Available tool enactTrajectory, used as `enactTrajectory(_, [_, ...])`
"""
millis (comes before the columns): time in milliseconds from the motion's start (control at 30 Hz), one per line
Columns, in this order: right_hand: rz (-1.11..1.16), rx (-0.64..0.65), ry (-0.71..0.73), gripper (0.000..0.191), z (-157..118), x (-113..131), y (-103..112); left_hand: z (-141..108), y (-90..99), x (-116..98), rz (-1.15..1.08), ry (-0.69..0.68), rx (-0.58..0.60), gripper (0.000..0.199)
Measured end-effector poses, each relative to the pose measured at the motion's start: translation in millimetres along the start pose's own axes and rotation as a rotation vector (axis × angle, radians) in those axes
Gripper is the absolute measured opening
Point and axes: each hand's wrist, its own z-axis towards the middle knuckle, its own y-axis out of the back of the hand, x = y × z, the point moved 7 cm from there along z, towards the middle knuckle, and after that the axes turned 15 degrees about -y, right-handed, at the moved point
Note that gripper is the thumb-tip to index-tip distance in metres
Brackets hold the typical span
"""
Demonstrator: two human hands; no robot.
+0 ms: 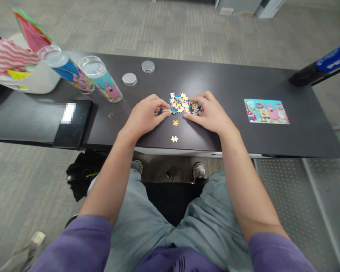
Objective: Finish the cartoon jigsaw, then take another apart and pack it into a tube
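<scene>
A heap of jigsaw puzzle pieces (179, 102) lies on the dark table, some showing coloured fronts and others pale backs. My left hand (146, 115) curves around the heap's left side, thumb and fingers apart, touching pieces at the edge. On the opposite side my right hand (206, 111) is cupped the same way, with pieces between its thumb and fingers on the tabletop. Neither hand lifts anything. Just in front of the heap lie a loose yellow piece (175, 122) and, closer to me, a pale face-down piece (174, 139).
To the right lies a cartoon picture card (266, 111), with a Pepsi bottle (325, 62) beyond it. Two clear-topped cartoon tubes (109, 85) (79, 77), silver lids (129, 79) (148, 66), a black tablet-like slab (73, 124) and a white container (42, 81) occupy the left.
</scene>
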Motion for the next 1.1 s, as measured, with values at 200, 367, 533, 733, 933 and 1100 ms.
enactTrajectory(200, [0.019, 0.012, 0.021, 0.045, 1, 10, -3, 2, 11.3, 9, -0.059, 0.040, -0.062, 0.013])
enactTrajectory(367, [0.046, 0.041, 0.022, 0.039, 1, 15, -4, 1, 16.3, 15, -0.130, 0.093, -0.103, 0.025])
enactTrajectory(533, [0.052, 0.046, 0.034, 0.039, 0, 19, -4, -1, 22.5, 15, -0.179, 0.113, -0.121, 0.032])
enactTrajectory(733, [0.095, 0.039, 0.068, 0.029, -1, 22, -2, 0, 25.9, 19, -0.200, 0.109, -0.121, 0.036])
enactTrajectory(933, [0.080, -0.013, 0.022, 0.041, -4, 13, 24, 1, 26.0, 6, 0.024, 0.035, -0.074, 0.041])
enactTrajectory(1100, [0.007, 0.085, -0.119, 0.072, -10, -7, 34, 1, -4.9, -17, 0.210, 0.046, 0.143, 0.090])
